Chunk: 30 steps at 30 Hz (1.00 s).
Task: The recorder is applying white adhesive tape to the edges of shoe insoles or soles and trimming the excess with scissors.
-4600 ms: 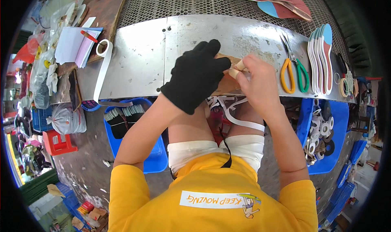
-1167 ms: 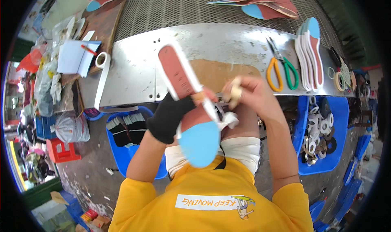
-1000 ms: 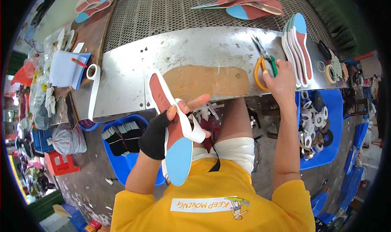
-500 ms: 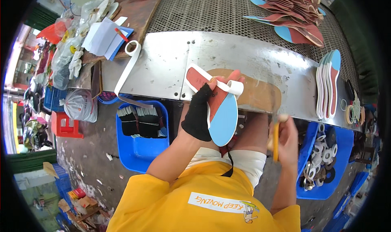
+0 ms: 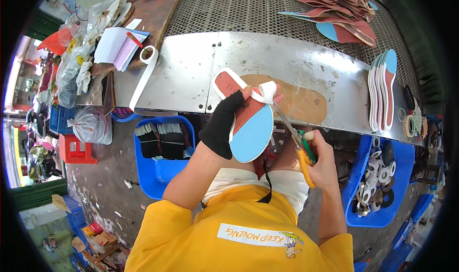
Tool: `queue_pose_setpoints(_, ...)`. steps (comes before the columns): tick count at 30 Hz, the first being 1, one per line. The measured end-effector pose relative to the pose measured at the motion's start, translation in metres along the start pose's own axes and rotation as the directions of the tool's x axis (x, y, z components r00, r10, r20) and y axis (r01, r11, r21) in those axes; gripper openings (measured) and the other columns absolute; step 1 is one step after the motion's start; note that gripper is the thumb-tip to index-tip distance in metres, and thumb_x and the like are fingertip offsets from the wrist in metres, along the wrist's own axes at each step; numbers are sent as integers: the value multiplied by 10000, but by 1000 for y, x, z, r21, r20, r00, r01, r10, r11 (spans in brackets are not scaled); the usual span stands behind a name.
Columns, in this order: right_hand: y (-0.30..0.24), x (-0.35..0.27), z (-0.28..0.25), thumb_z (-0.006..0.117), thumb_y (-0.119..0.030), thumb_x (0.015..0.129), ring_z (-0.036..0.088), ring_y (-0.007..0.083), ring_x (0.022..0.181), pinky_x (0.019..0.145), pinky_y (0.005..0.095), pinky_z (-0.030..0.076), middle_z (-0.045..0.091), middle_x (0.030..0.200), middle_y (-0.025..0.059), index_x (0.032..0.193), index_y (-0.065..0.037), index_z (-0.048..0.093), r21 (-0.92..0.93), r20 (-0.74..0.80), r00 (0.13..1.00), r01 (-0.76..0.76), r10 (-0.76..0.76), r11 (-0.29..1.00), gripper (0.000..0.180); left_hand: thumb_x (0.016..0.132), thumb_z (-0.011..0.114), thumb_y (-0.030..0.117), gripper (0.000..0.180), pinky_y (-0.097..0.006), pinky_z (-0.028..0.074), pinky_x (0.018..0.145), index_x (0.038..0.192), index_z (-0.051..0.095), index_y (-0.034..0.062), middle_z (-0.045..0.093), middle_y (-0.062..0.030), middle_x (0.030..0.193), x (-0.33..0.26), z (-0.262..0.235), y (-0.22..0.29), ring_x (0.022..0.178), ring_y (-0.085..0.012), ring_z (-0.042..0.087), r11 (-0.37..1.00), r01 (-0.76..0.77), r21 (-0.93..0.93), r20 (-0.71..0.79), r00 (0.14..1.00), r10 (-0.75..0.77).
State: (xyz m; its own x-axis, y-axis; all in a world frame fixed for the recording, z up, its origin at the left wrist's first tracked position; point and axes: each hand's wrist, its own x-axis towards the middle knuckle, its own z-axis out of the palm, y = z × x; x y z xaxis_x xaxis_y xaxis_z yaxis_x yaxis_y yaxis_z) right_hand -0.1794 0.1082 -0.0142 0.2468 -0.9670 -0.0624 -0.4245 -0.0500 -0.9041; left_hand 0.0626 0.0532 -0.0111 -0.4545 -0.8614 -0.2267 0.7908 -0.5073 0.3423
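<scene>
Insole — red and blue, clamped in gloved left hand above the bench's near edge; right hand gripped scissors at its white tape. Blue bin left held black bundles; blue bin right held tape rolls.

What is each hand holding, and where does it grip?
The gloved left hand grips the insole by its left edge; the right hand holds scissors by their handles.

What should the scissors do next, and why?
Probably close the blades to snip the white tape. The scissors in the right hand point up at the tape end looped over the insole's edge, and the gloved left hand holds the insole steady above the metal bench.
</scene>
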Motion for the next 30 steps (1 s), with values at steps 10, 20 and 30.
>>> queue_pose_setpoints(10, -2, 1, 0, 790, -90, 663, 423, 136, 579, 558, 250, 375, 451, 643, 31, 917, -41, 470, -7, -21, 1000, 5, -5, 1000, 412, 930, 554, 148, 224, -418, 313, 1129, 1053, 467, -18, 349, -288, 1433, 3, -5, -12, 1335, -434, 348, 995, 6, -102, -177, 984, -24)
queue_pose_setpoints(20, 17, -5, -9, 793, -112, 689, 432, 43, 546, 513, 220, 361, 511, 583, -12, 779, -35, 521, 57, -139, 990, 2, 5, 998, 297, 926, 567, 209, 286, -334, 516, 908, 1107, 551, -12, 508, -201, 1339, 6, -5, -11, 1124, -250, 585, 995, 41, 94, -236, 971, -18)
queue_pose_setpoints(30, -16, 54, -45, 728, -129, 724, 616, 209, 785, 659, 311, 472, 633, 901, 99, 1005, -35, 633, -300, -382, 895, 114, -229, 947, 311, 931, 567, 227, 359, -284, 505, 812, 1193, 584, -16, 637, -81, 1042, 22, 5, -40, 908, -157, 621, 906, -210, 368, -169, 943, 288)
